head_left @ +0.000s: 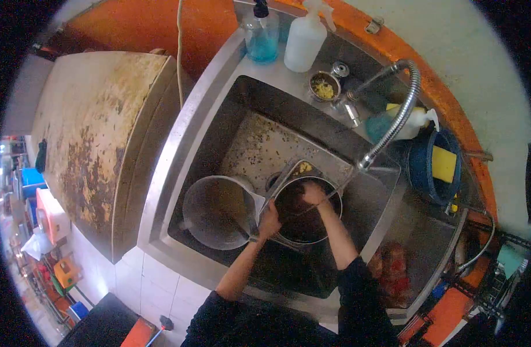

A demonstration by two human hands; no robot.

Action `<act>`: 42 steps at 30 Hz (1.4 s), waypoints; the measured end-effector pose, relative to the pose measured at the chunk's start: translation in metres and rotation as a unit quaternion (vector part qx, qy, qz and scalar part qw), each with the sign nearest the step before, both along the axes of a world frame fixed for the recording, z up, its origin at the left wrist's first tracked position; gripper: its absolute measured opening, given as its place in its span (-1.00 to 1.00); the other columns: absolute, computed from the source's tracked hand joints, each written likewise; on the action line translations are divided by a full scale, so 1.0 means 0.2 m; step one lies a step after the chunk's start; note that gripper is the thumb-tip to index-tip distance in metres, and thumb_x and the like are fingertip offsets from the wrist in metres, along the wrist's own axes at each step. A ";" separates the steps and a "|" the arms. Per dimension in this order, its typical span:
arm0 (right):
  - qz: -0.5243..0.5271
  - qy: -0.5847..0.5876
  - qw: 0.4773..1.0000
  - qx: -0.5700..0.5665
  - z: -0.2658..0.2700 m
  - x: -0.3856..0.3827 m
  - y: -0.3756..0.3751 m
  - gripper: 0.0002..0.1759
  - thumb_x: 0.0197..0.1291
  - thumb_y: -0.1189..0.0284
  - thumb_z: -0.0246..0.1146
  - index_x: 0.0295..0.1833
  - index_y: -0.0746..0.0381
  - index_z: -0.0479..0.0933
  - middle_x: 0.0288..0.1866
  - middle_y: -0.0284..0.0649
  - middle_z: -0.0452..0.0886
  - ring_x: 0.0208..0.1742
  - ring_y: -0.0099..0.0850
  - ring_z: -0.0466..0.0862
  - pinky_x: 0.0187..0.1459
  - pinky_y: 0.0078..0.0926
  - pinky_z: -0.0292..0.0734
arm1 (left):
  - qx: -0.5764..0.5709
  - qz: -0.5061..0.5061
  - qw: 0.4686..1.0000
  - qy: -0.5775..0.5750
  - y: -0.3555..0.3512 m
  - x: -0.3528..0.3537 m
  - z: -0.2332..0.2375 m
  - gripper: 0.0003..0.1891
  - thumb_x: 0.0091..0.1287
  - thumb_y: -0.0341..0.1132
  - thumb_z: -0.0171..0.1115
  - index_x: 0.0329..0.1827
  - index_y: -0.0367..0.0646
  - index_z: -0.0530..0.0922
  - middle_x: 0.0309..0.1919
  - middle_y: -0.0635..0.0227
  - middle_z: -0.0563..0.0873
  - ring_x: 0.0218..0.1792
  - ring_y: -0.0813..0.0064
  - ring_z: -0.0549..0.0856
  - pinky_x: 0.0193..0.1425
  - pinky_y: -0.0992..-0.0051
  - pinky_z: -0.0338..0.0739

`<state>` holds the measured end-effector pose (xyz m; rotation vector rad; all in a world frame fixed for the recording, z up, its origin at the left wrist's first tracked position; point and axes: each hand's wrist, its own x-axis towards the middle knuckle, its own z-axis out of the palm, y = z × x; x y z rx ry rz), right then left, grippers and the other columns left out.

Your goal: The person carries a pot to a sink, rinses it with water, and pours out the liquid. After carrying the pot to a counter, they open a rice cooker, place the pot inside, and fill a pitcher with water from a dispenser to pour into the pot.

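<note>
A round metal pot [303, 232] with a dark inside sits in the sink. At its left rim is my left hand [270, 221], fingers closed over the edge. My right hand [315, 194] reaches down into the pot with its fingers curled; whatever they hold, if anything, is hidden. Left of the pot lies a large, round, translucent-looking bowl or strainer [216, 209], close to my left hand. Behind the pot, a small metal container [303, 168] with yellowish bits is partly covered by the pot's rim.
The sink floor [256, 139] is strewn with food scraps. A flexible faucet [413, 87] arches over the right side. Bottles [306, 43] and a small strainer cup [324, 87] stand along the back ledge. A blue tub [436, 182] holds a yellow sponge [444, 163].
</note>
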<state>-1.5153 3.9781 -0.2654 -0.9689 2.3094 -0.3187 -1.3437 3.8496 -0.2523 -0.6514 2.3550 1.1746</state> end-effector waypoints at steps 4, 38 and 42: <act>-0.240 -0.043 0.970 0.014 0.00 0.14 0.16 -0.26 -0.14 0.21 0.19 0.21 0.25 0.18 -0.03 0.09 0.44 -0.02 -0.05 0.46 0.00 -0.25 0.35 | -0.021 0.013 0.999 0.045 -0.02 -0.05 0.13 -0.11 -0.11 -0.51 0.17 0.26 -0.31 -0.21 -0.04 -0.36 0.32 -0.08 -0.20 0.42 -0.05 0.10 0.35; 0.257 0.127 0.942 0.172 -0.50 0.41 0.09 -0.66 0.13 0.32 -0.09 0.00 0.09 0.44 0.19 -0.20 0.29 0.30 -0.17 0.12 0.19 0.18 -0.10 | -0.049 0.014 0.991 0.122 0.01 0.00 -0.09 -0.15 -0.18 -0.55 0.17 0.24 -0.30 -0.09 -0.08 -0.30 0.36 -0.06 -0.23 0.38 -0.05 0.09 0.34; 0.110 0.112 0.981 0.113 -0.24 0.24 -0.01 -0.66 0.03 0.31 0.02 -0.06 0.16 0.45 -0.02 -0.13 0.42 0.02 -0.14 0.36 0.00 -0.05 0.22 | -0.025 0.013 0.999 0.030 0.01 0.01 -0.03 -0.17 -0.14 -0.57 0.11 0.24 -0.29 -0.12 -0.10 -0.31 0.36 -0.08 -0.23 0.39 -0.07 0.08 0.34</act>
